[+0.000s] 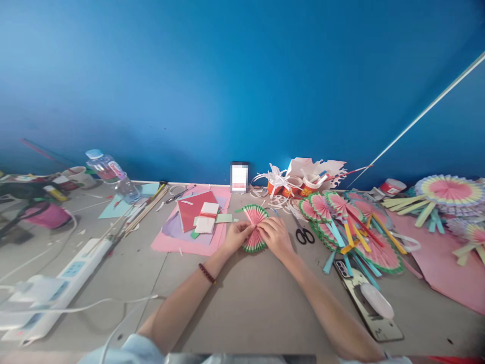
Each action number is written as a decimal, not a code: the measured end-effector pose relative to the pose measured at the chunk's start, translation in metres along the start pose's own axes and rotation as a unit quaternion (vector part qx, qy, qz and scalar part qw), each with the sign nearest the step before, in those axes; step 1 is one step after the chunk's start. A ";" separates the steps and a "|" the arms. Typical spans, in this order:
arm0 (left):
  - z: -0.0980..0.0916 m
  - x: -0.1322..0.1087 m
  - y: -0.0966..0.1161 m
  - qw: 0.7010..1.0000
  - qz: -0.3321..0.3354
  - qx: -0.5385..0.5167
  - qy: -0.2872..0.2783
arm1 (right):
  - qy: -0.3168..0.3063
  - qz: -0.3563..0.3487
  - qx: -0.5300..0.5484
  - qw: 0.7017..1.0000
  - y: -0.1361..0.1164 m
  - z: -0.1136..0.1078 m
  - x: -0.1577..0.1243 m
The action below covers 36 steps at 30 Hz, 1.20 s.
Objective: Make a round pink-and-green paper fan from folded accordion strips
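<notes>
A pleated pink paper rosette (254,215) with green edges is held upright above the grey table, its folds spread above and below the hands. My left hand (238,237) pinches its left side near the centre between thumb and finger. On the other side, my right hand (276,235) has its fingers closed on the rosette's right side near the middle. Left of my left hand lies a small white bundle (207,218) with a red band, over a green strip, on red (188,215) and pink paper (166,242).
Black scissors (305,235) and finished paper rosettes (375,247) lie at right, with a phone (364,298) nearer. Red cups (308,188) stand along the wall. At left are a plastic bottle (113,174), sticks (146,212) and a white power strip (71,283) with cables.
</notes>
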State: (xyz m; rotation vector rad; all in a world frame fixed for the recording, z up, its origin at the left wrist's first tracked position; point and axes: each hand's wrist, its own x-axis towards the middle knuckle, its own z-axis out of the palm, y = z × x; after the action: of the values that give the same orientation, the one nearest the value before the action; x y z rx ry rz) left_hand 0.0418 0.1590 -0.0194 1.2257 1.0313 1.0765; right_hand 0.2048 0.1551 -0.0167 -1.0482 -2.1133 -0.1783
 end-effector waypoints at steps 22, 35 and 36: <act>-0.003 0.005 -0.001 0.998 0.013 -0.013 0.057 | 0.022 0.015 -0.047 0.999 0.008 -0.005 0.000; -0.003 0.006 -0.003 0.998 0.017 -0.011 0.053 | 0.043 0.025 -0.078 0.996 0.009 -0.008 0.001; -0.004 0.006 -0.004 0.998 0.015 -0.012 0.052 | 0.046 0.022 -0.069 0.996 0.009 -0.008 0.001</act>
State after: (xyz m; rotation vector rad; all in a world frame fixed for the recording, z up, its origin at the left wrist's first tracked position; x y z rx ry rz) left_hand 0.0393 0.1657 -0.0235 1.1802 1.0787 1.1836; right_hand 0.2155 0.1582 -0.0127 -1.1437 -2.0160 -0.3504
